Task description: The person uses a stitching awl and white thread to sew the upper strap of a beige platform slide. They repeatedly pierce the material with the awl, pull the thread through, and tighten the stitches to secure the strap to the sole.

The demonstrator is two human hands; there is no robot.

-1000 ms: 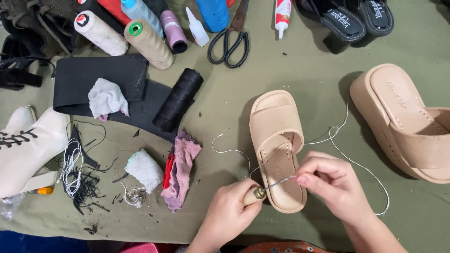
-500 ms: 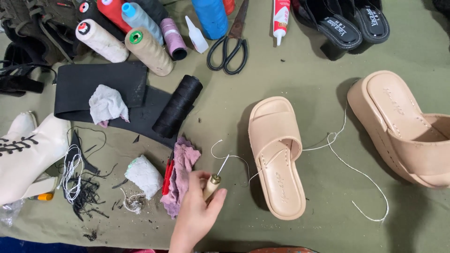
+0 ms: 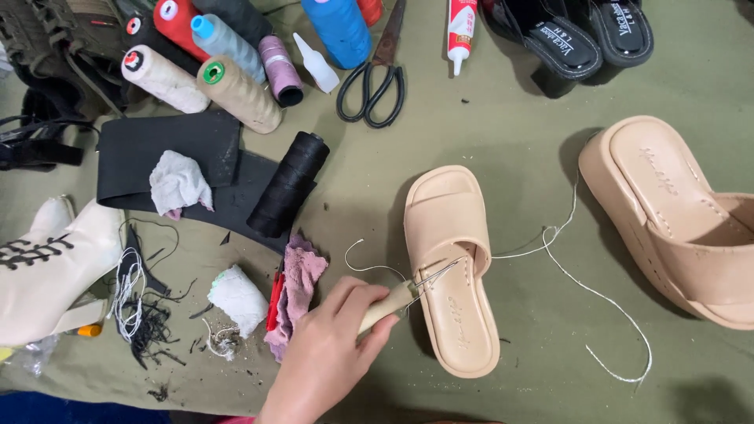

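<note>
Left hand clamped on the wooden handle of a stitching awl — its metal needle rests against the strap edge of the small beige sandal, which lies flat on the olive cloth. White thread trails from the sandal toward the larger beige sandal. Right hand is out of view. Pink rag lies just beside the hand.
</note>
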